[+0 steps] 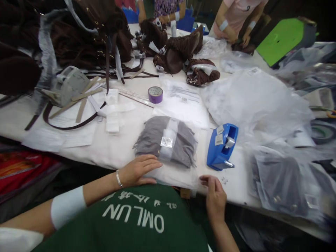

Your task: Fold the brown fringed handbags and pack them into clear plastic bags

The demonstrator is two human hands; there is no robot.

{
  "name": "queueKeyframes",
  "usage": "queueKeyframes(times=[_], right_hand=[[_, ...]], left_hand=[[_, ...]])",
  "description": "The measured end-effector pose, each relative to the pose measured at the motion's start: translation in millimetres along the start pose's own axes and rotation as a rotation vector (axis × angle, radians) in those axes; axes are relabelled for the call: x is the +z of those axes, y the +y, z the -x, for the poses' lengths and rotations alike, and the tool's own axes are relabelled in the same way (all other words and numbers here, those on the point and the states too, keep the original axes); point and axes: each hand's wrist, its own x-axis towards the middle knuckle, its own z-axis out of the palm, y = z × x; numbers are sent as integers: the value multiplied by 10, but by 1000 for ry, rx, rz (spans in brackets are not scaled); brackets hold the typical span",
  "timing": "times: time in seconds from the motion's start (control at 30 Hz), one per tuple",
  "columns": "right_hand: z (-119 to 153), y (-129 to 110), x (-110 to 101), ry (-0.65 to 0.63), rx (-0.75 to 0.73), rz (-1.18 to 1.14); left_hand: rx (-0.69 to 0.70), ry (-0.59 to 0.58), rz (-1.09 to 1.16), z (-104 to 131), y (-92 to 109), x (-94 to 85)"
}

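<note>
Open and loosely flat, the left hand [138,170] lay on the near left edge of the clear plastic bag [181,177], its fingers stretched together and its thumb apart below them. The right hand [215,196] was beside the bag's near right corner, with thumb and forefinger bent toward each other; whether that grip was closed on the film could not be told.

Inside the bag, the grey fringed item [149,134] lay flat near the front edge of the bench [126,140], between the hands and slightly beyond them. A pale band [170,129] with a barcode label [166,141] crossed its middle.

Just to the right of the bag stood a blue tape dispenser [217,154]. Beyond the bag were a printed sheet [186,101] and a purple tape roll [155,95]; a strip of white material [112,117] lay to the left. Crumpled clear plastic [257,101] spread over the far right, and another bagged dark item [280,185] lay at the near right. Brown fringed bags [181,49] were across the bench, where two other people worked, one in a pink top [236,14].
</note>
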Motion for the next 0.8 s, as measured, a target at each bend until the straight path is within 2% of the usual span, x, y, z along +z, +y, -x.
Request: queueKeyframes(times=[0.07, 0.13, 0.27, 0.33, 0.43, 0.5, 0.57, 0.6, 0.67, 0.7, 0.73, 0.8], right_hand=[[303, 227, -97, -41, 179, 51], [534, 347, -50, -131, 282, 65], [669, 298, 215, -263, 329, -103], [669, 255, 267, -253, 356, -204], [719, 272, 163, -97, 373, -201], [760, 274, 35, 50, 219, -65], [752, 193, -46, 117, -147, 67], [721, 112, -44, 93, -368, 103], [602, -115, 68, -70, -745, 126], [519, -247, 173, -175, -860, 131], [425, -378, 302, -279, -920, 139], [210, -605, 582, -405, -921, 175]], left_hand=[[14, -99, -59, -112, 13, 140], [-14, -162, -121, -176, 18, 266], [-49, -182, -142, -219, 8, 372], [-72, -136, -96, -225, 10, 350], [-134, -21, -6, -246, 48, 261], [-155, 61, 23, -285, 93, 189], [-138, 131, 32, -348, 139, 125], [-120, 162, 36, -385, 157, 100], [-67, 214, 51, -458, 184, 61], [-37, 238, 59, -489, 192, 45], [-5, 262, 66, -513, 198, 28], [57, 322, 67, -536, 210, -14]])
